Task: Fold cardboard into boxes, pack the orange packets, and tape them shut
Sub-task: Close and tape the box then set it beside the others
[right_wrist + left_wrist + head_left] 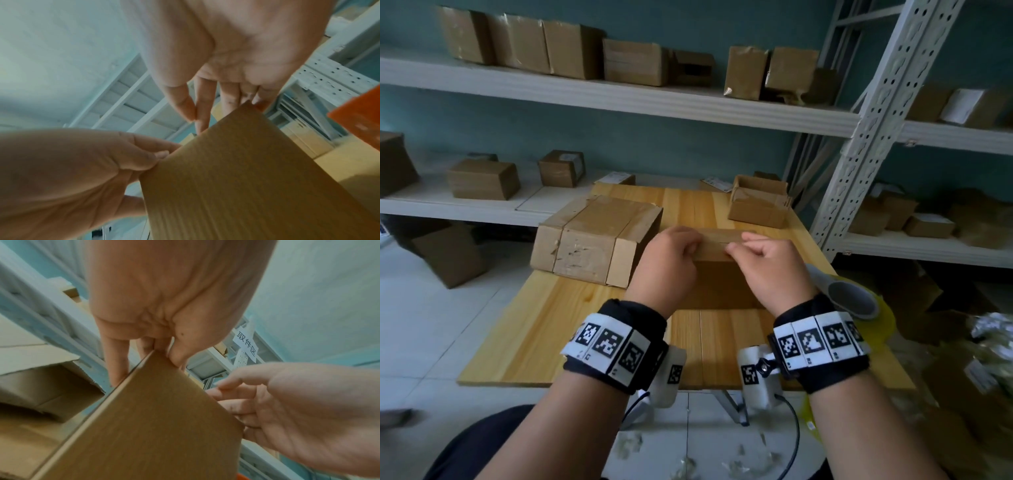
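A flat cardboard blank (717,245) is pinched at its top edge by both hands (671,253) (767,262); judged next, it must be opened into a box.

White metal shelving (619,99) against a teal wall (688,31) carries many brown boxes. A wooden desk (544,325) stands in front. A paper sign (245,344) with handwritten characters hangs on a perforated upright (893,102).

Left hand (667,261) and right hand (770,263) raised, fingers apparently pinching.
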Demonstrator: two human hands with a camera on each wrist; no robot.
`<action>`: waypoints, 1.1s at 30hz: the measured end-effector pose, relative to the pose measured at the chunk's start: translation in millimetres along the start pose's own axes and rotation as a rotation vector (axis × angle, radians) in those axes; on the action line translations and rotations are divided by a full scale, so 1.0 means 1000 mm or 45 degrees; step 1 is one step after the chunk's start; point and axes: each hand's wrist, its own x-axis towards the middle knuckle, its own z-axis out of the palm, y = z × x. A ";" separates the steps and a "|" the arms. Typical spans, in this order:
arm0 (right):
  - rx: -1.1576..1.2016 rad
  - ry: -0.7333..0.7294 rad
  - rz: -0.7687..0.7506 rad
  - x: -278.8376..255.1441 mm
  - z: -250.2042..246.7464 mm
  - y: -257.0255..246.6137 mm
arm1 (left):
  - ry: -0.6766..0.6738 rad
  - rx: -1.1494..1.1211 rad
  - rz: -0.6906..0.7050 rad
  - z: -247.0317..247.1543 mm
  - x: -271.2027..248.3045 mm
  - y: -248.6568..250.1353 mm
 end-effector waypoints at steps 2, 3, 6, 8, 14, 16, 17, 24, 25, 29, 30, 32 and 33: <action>-0.069 0.047 -0.012 -0.002 0.005 0.001 | -0.013 -0.014 -0.102 -0.002 0.001 0.000; -0.103 0.062 -0.006 -0.003 0.005 -0.001 | -0.035 -0.054 -0.170 -0.005 0.002 0.001; -0.152 -0.050 0.091 -0.001 0.005 -0.004 | -0.117 -0.192 -0.305 -0.011 0.001 0.002; -0.110 -0.136 0.192 0.002 0.004 -0.001 | -0.166 -0.271 -0.359 -0.013 -0.002 0.000; 0.022 -0.134 0.255 0.007 -0.001 0.012 | -0.127 -0.439 -0.383 -0.013 -0.004 -0.007; 0.076 -0.131 0.262 0.005 0.000 0.013 | -0.137 -0.488 -0.404 -0.009 -0.005 -0.007; 0.107 -0.130 0.275 0.005 0.001 0.014 | -0.144 -0.534 -0.429 -0.007 -0.005 -0.008; 0.339 -0.113 0.371 -0.002 0.010 0.010 | -0.137 -0.625 -0.510 -0.003 -0.006 -0.009; 0.357 -0.106 0.389 -0.002 0.011 0.010 | -0.121 -0.614 -0.498 -0.002 -0.006 -0.010; 0.440 -0.068 0.403 -0.004 0.012 0.016 | 0.001 -0.608 -0.443 0.000 -0.009 -0.011; 0.457 -0.050 0.384 -0.005 0.013 0.017 | 0.030 -0.605 -0.432 -0.001 -0.008 -0.013; 0.485 -0.005 0.354 -0.006 0.014 0.019 | 0.063 -0.665 -0.421 -0.003 -0.005 -0.016; 0.502 0.030 0.353 -0.006 0.014 0.020 | 0.069 -0.720 -0.424 -0.005 -0.004 -0.018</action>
